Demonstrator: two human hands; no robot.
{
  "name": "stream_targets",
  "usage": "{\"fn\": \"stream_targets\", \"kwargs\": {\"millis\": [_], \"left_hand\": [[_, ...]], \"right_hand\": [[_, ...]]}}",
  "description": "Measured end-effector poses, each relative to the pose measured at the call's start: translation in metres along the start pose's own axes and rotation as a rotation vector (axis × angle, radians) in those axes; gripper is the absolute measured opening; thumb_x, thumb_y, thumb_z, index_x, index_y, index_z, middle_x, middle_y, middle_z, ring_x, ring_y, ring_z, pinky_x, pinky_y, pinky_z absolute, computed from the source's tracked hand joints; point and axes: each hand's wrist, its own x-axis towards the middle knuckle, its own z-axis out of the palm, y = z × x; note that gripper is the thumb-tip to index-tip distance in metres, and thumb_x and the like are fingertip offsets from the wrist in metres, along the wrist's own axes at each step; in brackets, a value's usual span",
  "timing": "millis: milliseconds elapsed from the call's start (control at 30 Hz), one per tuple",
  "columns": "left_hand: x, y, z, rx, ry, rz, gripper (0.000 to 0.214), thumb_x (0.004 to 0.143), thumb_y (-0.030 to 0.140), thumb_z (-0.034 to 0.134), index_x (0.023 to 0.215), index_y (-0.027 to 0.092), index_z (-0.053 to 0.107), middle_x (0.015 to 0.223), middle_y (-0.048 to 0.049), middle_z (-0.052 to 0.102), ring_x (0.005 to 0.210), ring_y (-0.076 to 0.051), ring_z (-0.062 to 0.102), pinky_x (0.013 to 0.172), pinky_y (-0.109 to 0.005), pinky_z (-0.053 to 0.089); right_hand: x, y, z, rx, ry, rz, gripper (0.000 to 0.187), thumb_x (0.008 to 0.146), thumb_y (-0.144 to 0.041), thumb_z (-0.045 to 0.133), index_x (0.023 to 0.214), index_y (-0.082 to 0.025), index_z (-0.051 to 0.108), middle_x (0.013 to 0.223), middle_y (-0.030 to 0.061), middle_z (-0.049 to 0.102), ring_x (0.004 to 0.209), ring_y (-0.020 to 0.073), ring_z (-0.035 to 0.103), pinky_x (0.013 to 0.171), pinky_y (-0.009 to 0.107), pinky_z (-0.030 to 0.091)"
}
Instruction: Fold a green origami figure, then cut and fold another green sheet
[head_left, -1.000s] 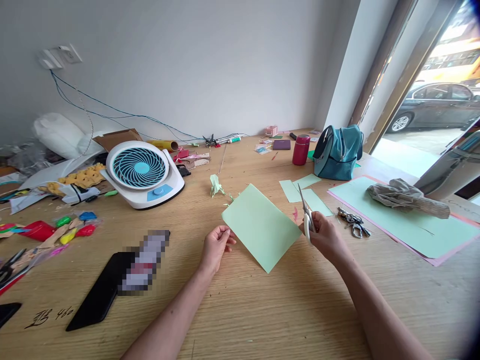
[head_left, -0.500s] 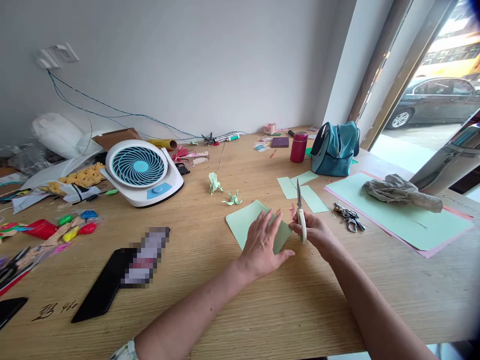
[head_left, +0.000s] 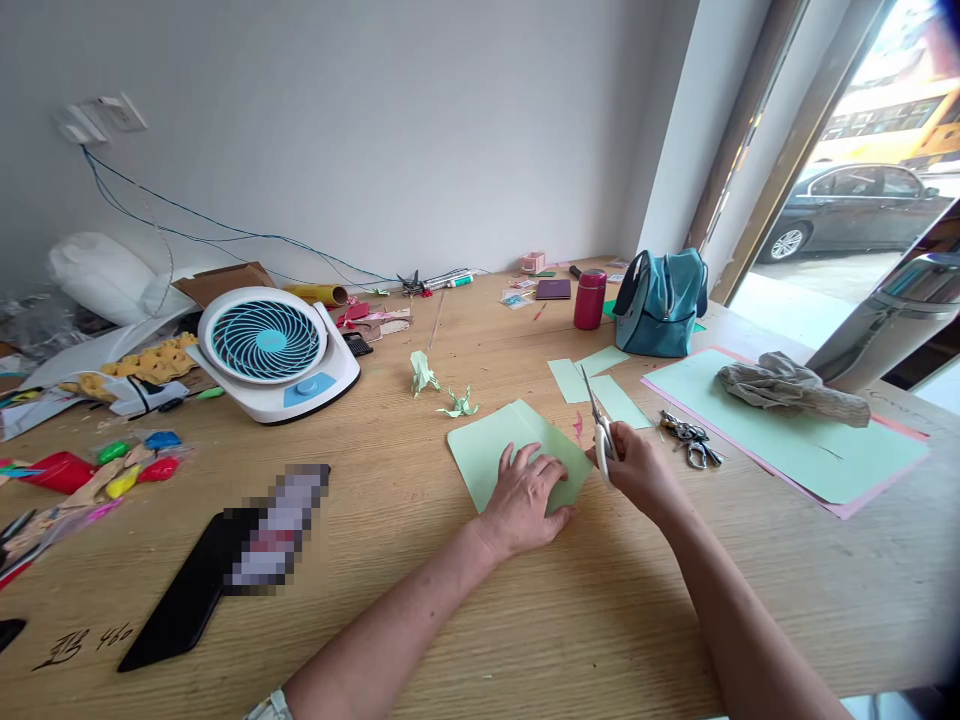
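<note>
A light green sheet of paper (head_left: 480, 440), with a fold line across it, lies on the wooden table. My left hand (head_left: 526, 500) rests on its lower part, fingers apart and slightly bent, covering some of the sheet. At the paper's right corner, my right hand (head_left: 637, 468) grips a pair of white-handled scissors (head_left: 606, 448), blades pointing up and away. Whether the right fingertips also touch the corner, I cannot tell. Beyond the sheet stand two folded green paper figures (head_left: 424, 373). Cut green paper pieces (head_left: 621, 402) lie past the scissors.
A bunch of keys (head_left: 694, 440) lies right of my right hand, near large green and pink sheets (head_left: 825, 475) under a crumpled cloth (head_left: 787, 388). Behind are a red flask (head_left: 590, 300) and a teal bag (head_left: 660, 305). Leftward are a fan (head_left: 274, 350) and a black phone (head_left: 176, 590).
My left hand has settled lower on the sheet, its fingers more bent and thumb drawn in. The scissors have tilted leftward at the tip. The view has shifted slightly.
</note>
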Motion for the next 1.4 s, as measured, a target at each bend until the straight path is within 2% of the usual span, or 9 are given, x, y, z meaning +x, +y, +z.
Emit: {"fn": "stream_targets", "kwargs": {"millis": [200,333,533,767,900,1033,1167,1267,1400], "left_hand": [[-0.006,-0.014,0.002,0.072,-0.081,-0.029,0.044,0.089,0.044,0.06,0.129,0.026,0.057,0.138,-0.0105,0.055,0.134,-0.033,0.041,0.114,-0.058,0.023],[-0.008,-0.021,0.001,0.084,-0.134,-0.052,0.051,0.095,0.049,0.048,0.141,0.027,0.049,0.152,-0.0097,0.043,0.143,-0.035,0.03,0.115,-0.059,0.024],[-0.009,-0.026,0.002,0.105,-0.173,-0.138,0.062,0.098,0.057,0.033,0.151,0.025,0.035,0.161,-0.0089,0.027,0.149,-0.036,0.016,0.116,-0.063,0.017],[-0.009,-0.027,0.003,0.104,-0.168,-0.163,0.06,0.098,0.056,0.036,0.151,0.027,0.034,0.162,-0.007,0.025,0.15,-0.035,0.016,0.117,-0.062,0.017],[-0.01,-0.027,0.005,0.085,-0.157,-0.18,0.058,0.098,0.053,0.038,0.149,0.027,0.037,0.161,-0.0077,0.028,0.149,-0.035,0.017,0.117,-0.063,0.016],[-0.008,-0.024,0.004,-0.047,-0.044,-0.174,0.05,0.098,0.048,0.04,0.139,0.023,0.051,0.154,-0.0107,0.042,0.146,-0.035,0.026,0.116,-0.063,0.017],[-0.002,-0.014,0.003,-0.63,0.059,-0.24,0.054,0.098,0.056,0.034,0.112,0.016,0.067,0.117,-0.0149,0.067,0.113,-0.027,0.06,0.099,-0.045,0.045],[0.003,-0.009,0.006,-1.242,-0.136,-0.462,0.07,0.089,0.074,0.037,0.107,0.012,0.064,0.1,-0.0151,0.069,0.087,-0.023,0.067,0.072,-0.035,0.052],[0.006,-0.007,0.011,-1.721,-0.471,-0.684,0.068,0.088,0.074,0.037,0.107,0.013,0.059,0.096,-0.0136,0.069,0.078,-0.021,0.068,0.071,-0.035,0.05]], "right_hand": [[0.004,0.009,-0.025,-0.39,0.244,0.075,0.016,0.071,-0.034,0.065,0.082,-0.024,0.058,0.063,0.0014,0.053,0.055,0.0162,0.039,0.056,0.03,0.023],[0.005,0.015,-0.038,-0.532,0.301,0.119,0.016,0.074,-0.035,0.061,0.086,-0.024,0.059,0.064,0.0045,0.055,0.061,0.0218,0.047,0.057,0.031,0.025],[-0.001,0.012,-0.044,-0.748,0.52,-0.019,0.021,0.082,-0.035,0.056,0.098,-0.022,0.06,0.072,0.0087,0.06,0.08,0.0288,0.056,0.067,0.036,0.033],[-0.005,0.008,-0.061,-0.601,0.836,-0.087,0.022,0.082,-0.03,0.056,0.101,-0.019,0.058,0.078,0.013,0.062,0.089,0.035,0.059,0.075,0.042,0.04],[-0.013,-0.005,-0.057,-0.341,0.971,-0.214,0.016,0.082,-0.029,0.063,0.093,-0.021,0.055,0.093,0.0139,0.064,0.096,0.0352,0.06,0.083,0.045,0.043],[-0.018,-0.024,-0.039,0.068,0.8,-0.238,0.022,0.078,-0.034,0.071,0.09,-0.024,0.055,0.092,0.0051,0.065,0.086,0.026,0.061,0.079,0.041,0.045],[-0.012,-0.034,-0.025,0.604,0.449,-0.261,0.031,0.07,-0.036,0.078,0.087,-0.025,0.053,0.083,-0.0004,0.06,0.077,0.0191,0.057,0.072,0.036,0.044],[-0.009,-0.037,-0.021,0.709,0.292,-0.268,0.033,0.069,-0.041,0.075,0.088,-0.026,0.052,0.079,-0.0016,0.055,0.07,0.018,0.055,0.064,0.034,0.044],[-0.017,-0.037,-0.02,0.896,0.059,-0.231,0.034,0.068,-0.044,0.072,0.086,-0.028,0.048,0.074,-0.0021,0.043,0.057,0.0155,0.043,0.051,0.031,0.037]]}}
